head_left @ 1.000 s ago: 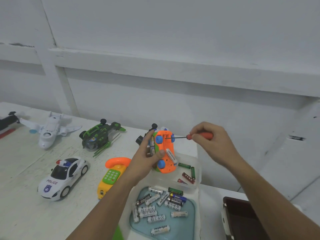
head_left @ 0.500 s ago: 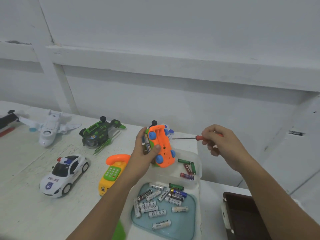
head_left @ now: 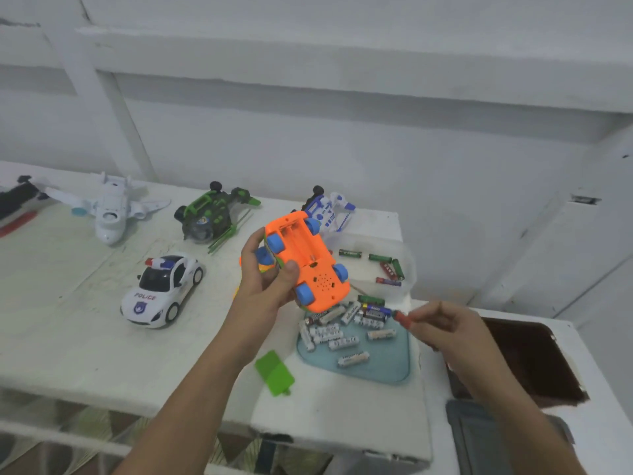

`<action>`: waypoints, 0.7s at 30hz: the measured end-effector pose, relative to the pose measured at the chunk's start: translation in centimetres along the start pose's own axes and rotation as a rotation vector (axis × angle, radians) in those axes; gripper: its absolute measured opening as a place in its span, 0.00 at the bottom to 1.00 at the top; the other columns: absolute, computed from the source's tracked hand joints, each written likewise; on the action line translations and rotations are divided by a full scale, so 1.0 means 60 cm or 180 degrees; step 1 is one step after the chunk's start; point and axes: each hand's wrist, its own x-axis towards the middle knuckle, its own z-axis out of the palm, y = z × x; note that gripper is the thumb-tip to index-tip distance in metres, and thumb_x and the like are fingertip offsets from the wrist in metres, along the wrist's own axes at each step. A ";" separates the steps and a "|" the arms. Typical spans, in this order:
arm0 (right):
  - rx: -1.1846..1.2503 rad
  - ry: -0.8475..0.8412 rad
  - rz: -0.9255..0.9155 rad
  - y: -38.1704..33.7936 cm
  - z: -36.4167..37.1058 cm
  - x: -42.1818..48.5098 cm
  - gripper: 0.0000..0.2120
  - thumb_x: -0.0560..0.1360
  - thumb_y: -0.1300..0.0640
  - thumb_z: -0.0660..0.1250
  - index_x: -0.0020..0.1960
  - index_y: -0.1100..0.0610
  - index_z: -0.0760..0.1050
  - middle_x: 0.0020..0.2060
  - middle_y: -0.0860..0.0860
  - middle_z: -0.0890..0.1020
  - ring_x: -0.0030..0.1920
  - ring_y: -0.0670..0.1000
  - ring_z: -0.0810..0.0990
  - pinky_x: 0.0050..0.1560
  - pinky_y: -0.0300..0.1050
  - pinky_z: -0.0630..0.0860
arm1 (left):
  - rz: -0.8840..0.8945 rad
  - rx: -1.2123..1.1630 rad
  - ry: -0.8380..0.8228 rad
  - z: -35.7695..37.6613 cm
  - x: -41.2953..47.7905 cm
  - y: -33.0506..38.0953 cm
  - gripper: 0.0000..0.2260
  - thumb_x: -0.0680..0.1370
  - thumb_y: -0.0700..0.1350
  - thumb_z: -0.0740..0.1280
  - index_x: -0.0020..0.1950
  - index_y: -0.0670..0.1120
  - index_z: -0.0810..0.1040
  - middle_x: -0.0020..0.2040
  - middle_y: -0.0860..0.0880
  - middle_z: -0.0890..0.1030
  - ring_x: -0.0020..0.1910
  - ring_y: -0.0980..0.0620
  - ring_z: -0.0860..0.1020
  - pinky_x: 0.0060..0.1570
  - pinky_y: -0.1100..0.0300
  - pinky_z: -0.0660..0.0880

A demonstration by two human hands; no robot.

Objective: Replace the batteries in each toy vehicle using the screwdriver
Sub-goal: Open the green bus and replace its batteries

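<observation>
Head view: left hand grips the upturned orange plastic toy car, bay open, at 11 o'clock from the right hand pinching the red-handled screwdriver; next, probably, picking fresh silver batteries.

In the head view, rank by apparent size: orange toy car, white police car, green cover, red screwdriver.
Orange plastic toy car, nearer the camera, so unsure.
White police toy car.
Flat green plastic cover.
Red-handled screwdriver, mostly hidden.

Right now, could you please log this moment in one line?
left hand: holds orange toy car, underside up | battery bay: open, looks empty | right hand: holds screwdriver | green cover: on table
</observation>
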 end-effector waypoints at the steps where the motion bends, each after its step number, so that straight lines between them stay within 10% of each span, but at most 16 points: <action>1: -0.0186 -0.0024 -0.0042 0.009 0.010 -0.016 0.05 0.69 0.69 0.73 0.39 0.61 0.79 0.35 0.53 0.85 0.35 0.44 0.80 0.34 0.31 0.71 | 0.0006 -0.0043 -0.0063 -0.009 -0.014 0.002 0.20 0.83 0.40 0.58 0.72 0.57 0.60 0.28 0.45 0.70 0.25 0.63 0.76 0.29 0.73 0.71; 11: -0.1773 0.0114 -0.0452 0.060 0.146 -0.133 0.14 0.70 0.63 0.73 0.37 0.44 0.77 0.39 0.46 0.82 0.43 0.44 0.80 0.40 0.37 0.75 | -0.0456 -0.0272 -0.0178 -0.172 -0.122 -0.037 0.20 0.76 0.50 0.66 0.64 0.68 0.65 0.51 0.53 0.86 0.53 0.49 0.84 0.50 0.54 0.82; 21: -0.3140 0.1096 -0.1184 0.081 0.209 -0.148 0.10 0.64 0.63 0.74 0.39 0.49 0.79 0.41 0.47 0.81 0.42 0.56 0.79 0.40 0.46 0.67 | -0.0787 -0.0193 -0.0195 -0.240 -0.141 -0.065 0.20 0.82 0.41 0.63 0.63 0.66 0.64 0.50 0.49 0.86 0.51 0.51 0.85 0.50 0.58 0.81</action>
